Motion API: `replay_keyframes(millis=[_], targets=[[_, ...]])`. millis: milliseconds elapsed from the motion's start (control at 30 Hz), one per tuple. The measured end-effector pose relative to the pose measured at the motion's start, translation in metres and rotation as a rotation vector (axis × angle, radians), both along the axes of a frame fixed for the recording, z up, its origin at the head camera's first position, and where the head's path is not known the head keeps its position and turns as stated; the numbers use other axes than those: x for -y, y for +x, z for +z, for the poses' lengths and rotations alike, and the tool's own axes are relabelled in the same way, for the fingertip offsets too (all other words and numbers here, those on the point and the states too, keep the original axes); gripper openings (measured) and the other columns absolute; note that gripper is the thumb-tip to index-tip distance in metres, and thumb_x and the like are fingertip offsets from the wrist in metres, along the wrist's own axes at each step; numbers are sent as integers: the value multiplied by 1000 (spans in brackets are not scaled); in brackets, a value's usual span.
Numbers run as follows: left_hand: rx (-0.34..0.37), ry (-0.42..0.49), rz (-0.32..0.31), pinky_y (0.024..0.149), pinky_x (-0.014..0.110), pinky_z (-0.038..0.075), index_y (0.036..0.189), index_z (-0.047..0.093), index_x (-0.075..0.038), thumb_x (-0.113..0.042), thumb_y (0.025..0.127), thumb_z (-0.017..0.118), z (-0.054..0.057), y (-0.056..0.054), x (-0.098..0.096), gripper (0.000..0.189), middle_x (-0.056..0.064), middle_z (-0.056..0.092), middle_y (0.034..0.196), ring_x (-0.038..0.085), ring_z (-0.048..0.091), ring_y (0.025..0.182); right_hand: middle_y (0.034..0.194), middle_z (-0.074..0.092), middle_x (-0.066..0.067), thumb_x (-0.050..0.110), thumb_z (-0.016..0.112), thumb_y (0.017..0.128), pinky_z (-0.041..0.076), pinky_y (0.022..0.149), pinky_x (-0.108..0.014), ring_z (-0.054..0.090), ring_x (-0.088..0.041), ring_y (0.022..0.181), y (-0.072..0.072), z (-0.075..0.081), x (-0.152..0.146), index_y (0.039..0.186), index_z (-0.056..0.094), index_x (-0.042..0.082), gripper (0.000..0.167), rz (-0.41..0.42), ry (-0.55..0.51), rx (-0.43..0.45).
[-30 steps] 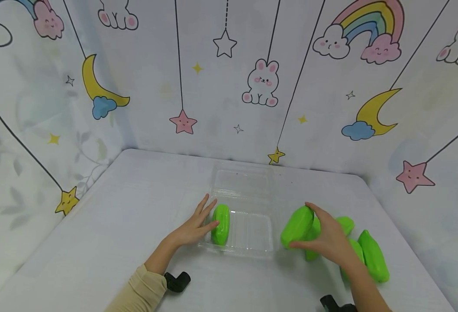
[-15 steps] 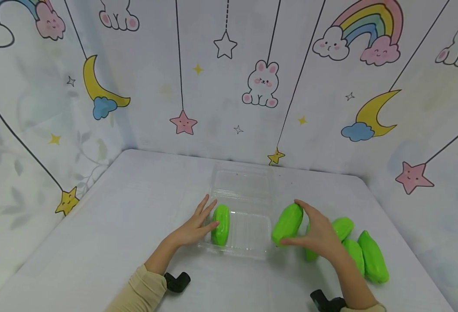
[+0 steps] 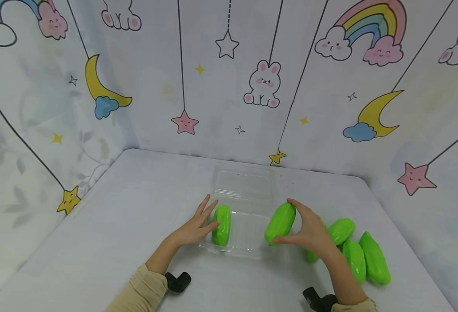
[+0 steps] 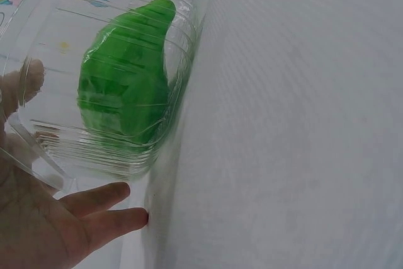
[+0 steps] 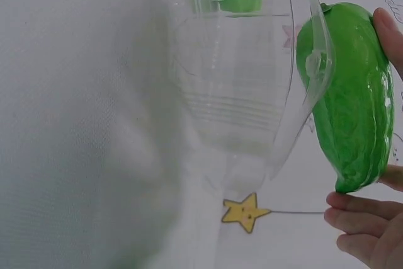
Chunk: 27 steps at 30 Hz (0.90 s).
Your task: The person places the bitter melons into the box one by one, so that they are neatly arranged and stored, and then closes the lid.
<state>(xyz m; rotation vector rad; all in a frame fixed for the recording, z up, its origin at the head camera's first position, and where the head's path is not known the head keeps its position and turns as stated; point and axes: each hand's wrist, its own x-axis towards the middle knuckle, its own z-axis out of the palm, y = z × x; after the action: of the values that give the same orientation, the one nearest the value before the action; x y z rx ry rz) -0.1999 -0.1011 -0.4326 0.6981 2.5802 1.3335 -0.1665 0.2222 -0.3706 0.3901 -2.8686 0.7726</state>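
Note:
My right hand point(image 3: 312, 229) holds a bright green papaya-shaped fruit point(image 3: 280, 223), thumb at its near end and fingers at its far end. The fruit is raised beside the right wall of a clear plastic clamshell box point(image 3: 250, 234); in the right wrist view this held fruit point(image 5: 352, 99) shows a shiny, ridged skin and a pointed tip. Inside the box, along its left side, lies another green fruit point(image 3: 222, 225). My left hand point(image 3: 191, 229) rests against the box's left edge, fingers spread and fairly straight, thumb over the rim.
Several more green fruits point(image 3: 374, 258) lie on the white table point(image 3: 135, 208) to the right, partly behind my right hand. The box's lid point(image 3: 242, 184) is folded back toward the wall. Black wrist-camera mounts point(image 3: 178, 281) sit at both wrists.
My right hand has carried the green fruit leftward, away from the other fruits and up to the box's right side. The left hand has stayed put at the box.

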Motion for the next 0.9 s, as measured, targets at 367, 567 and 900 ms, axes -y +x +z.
replay_keyframes(millis=[367,567,900], targets=[[-4,7,-8,101,60,20,148,11,-16,-35,95,47,-1,-1,0,67,9,-12,152,35,3,137,137,42,-15,64,79,48,37,95,-52,39,-35,124,-6,-5,16,138,37,7,114,41,-27,-10],[-13,7,-13,100,60,21,148,11,-15,-35,95,48,-1,-2,0,68,10,-11,152,36,4,137,137,42,-16,63,79,49,36,95,-52,39,-35,124,-11,-8,24,138,37,6,114,54,-33,-1],[-25,-2,-13,100,61,21,148,13,-10,-34,96,47,-1,-2,0,67,11,-11,152,38,4,136,138,41,-14,62,80,48,35,97,-51,37,-33,126,-14,-10,37,138,37,7,115,45,-56,38]])
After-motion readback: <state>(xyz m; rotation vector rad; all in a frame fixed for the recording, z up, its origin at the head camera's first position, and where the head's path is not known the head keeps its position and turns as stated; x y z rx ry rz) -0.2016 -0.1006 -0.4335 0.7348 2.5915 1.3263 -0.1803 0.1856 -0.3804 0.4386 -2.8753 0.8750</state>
